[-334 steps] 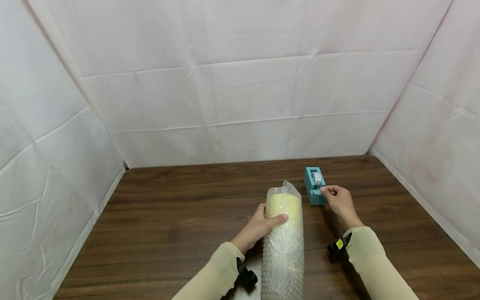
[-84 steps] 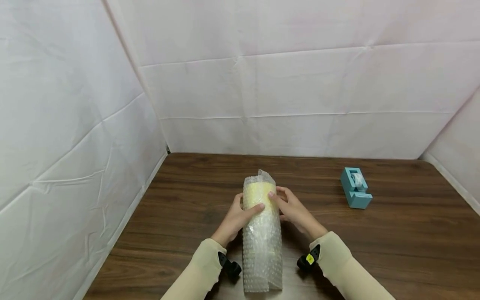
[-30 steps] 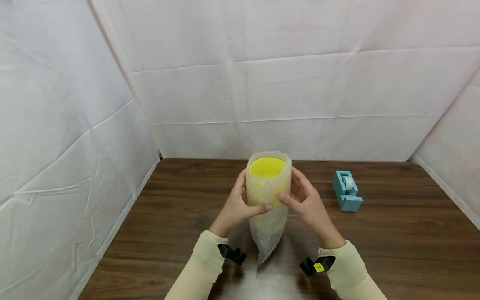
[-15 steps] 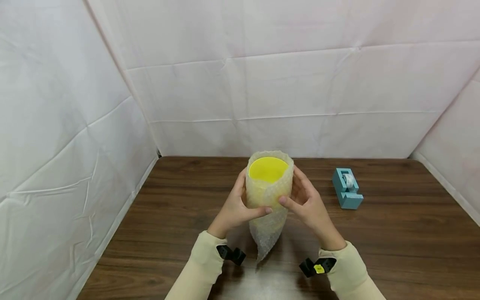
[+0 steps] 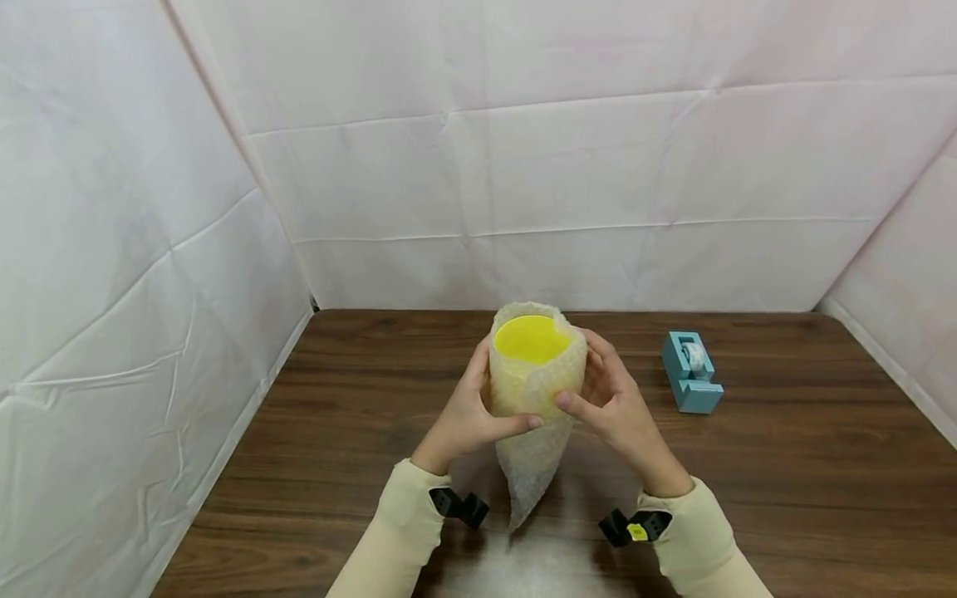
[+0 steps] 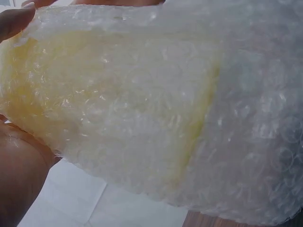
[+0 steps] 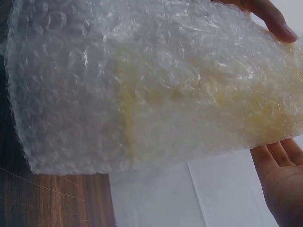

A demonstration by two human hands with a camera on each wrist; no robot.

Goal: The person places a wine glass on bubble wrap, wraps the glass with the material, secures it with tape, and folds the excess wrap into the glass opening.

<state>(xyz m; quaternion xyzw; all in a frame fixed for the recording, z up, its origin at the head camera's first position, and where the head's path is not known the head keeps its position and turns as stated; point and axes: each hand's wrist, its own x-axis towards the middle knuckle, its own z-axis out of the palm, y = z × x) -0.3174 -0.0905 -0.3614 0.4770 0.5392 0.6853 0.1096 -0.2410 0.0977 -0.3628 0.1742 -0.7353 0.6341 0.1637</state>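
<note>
My two hands hold a bubble-wrapped bundle (image 5: 538, 386) between them in the head view. It is tilted, its wide end raised and its loose lower tail narrowing to a point close over the table. Inside the wide end shows a bright yellow round, cup-like thing (image 5: 529, 339), its rim ringed by wrap. My left hand (image 5: 465, 415) grips the left side, thumb across the front. On the right side my right hand (image 5: 622, 419) grips it too, thumb also in front. Through the bubble wrap (image 6: 128, 94) in the left wrist view, a yellow band shows the inner thing's lower edge.
A teal tape dispenser (image 5: 691, 374) with a clear roll stands on the dark wood table (image 5: 351, 432), to the right of the bundle. White sheeting (image 5: 478, 166) forms walls at the back, left and right.
My right hand has left the tape dispenser and joined my left on the bundle. The bundle has been tipped from lying to tilted, baring its yellow end. Over the last second little differs.
</note>
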